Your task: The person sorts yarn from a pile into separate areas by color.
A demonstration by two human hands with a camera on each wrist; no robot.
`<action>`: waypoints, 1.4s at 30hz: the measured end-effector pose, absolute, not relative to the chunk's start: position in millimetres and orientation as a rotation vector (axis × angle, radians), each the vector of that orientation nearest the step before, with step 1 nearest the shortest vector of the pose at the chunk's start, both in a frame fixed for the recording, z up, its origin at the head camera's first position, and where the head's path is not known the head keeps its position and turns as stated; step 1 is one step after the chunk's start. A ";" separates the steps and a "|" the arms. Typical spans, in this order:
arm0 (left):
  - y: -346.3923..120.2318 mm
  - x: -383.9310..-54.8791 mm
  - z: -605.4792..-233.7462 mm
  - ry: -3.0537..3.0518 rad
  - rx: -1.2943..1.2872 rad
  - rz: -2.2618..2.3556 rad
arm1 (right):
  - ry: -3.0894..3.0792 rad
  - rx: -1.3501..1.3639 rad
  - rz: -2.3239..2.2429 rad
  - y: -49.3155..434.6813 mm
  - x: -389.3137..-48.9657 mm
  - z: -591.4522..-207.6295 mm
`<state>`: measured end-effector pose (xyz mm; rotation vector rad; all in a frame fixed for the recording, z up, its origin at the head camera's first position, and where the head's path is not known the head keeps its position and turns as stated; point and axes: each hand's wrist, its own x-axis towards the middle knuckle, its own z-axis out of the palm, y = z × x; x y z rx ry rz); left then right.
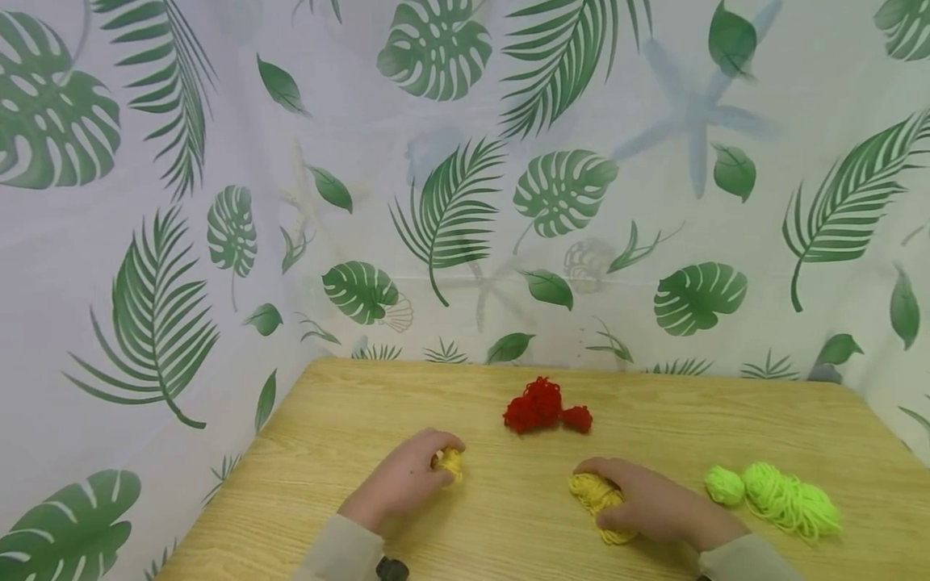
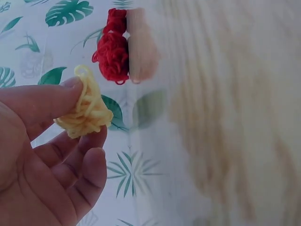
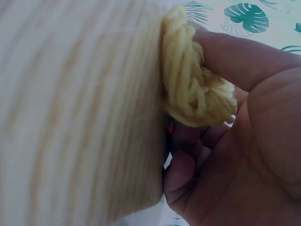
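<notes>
Between thumb and fingers, my left hand (image 1: 409, 476) pinches a small clump of yellow yarn (image 1: 452, 464). The left wrist view shows that clump (image 2: 89, 113) close up, its loops bunched together. To the right, my right hand (image 1: 643, 499) grips a larger yellow yarn bundle (image 1: 592, 494) low over the wooden table. In the right wrist view the bundle (image 3: 186, 75) lies against the table surface, with the thumb on one side and curled fingers on the other. The hand covers part of it.
A red yarn heap (image 1: 536, 406) with a smaller red clump (image 1: 577, 418) beside it lies toward the table's back. At the right are a small bright green yarn ball (image 1: 724, 486) and a longer green bundle (image 1: 792, 502). A leaf-printed curtain (image 1: 450, 202) hangs behind the table (image 1: 349, 403).
</notes>
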<state>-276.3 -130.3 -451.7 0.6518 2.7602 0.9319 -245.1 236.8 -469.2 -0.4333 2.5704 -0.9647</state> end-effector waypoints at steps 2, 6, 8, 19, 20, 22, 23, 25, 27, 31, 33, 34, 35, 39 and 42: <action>-134.8 -277.1 -451.8 2.749 0.614 0.963 | 2.561 -0.435 -0.975 237.2 -245.6 -468.9; -145.8 -280.1 -453.9 2.739 0.544 1.034 | 2.549 -0.452 -0.985 237.4 -245.5 -467.9; -151.7 -281.3 -454.0 2.739 0.518 1.067 | 2.546 -0.445 -0.984 237.6 -245.1 -468.1; -181.1 -290.5 -461.4 2.808 0.426 1.146 | 2.552 -0.401 -0.992 238.9 -243.9 -468.0; -183.0 -291.2 -461.6 2.807 0.417 1.152 | 2.553 -0.389 -0.992 239.0 -243.5 -467.4; -187.0 -293.1 -462.3 2.812 0.407 1.166 | 2.552 -0.378 -0.998 239.1 -242.9 -466.2; -189.1 -293.7 -462.7 2.818 0.390 1.171 | 2.552 -0.377 -1.002 239.1 -242.5 -466.0; -193.7 -294.3 -463.5 2.832 0.354 1.178 | 2.547 -0.384 -1.013 238.6 -241.6 -465.9; -198.4 -294.2 -465.3 2.841 0.320 1.181 | 2.542 -0.399 -1.024 237.9 -241.1 -467.0; -203.6 -293.5 -466.2 2.832 0.281 1.187 | 2.546 -0.419 -1.038 237.9 -239.5 -469.2; -204.4 -293.7 -466.6 2.822 0.283 1.188 | 2.551 -0.404 -1.036 238.0 -239.2 -470.4; -204.5 -293.7 -466.6 2.818 0.290 1.186 | 2.558 -0.398 -1.029 238.1 -239.3 -470.7; -204.7 -293.8 -466.8 2.816 0.298 1.184 | 2.564 -0.389 -1.023 238.1 -239.7 -470.7; -204.1 -292.1 -465.8 2.811 0.323 1.153 | 2.580 -0.373 -1.014 237.6 -240.5 -468.8; -202.4 -290.0 -464.8 2.793 0.332 1.135 | 2.573 -0.382 -1.013 238.0 -239.5 -467.3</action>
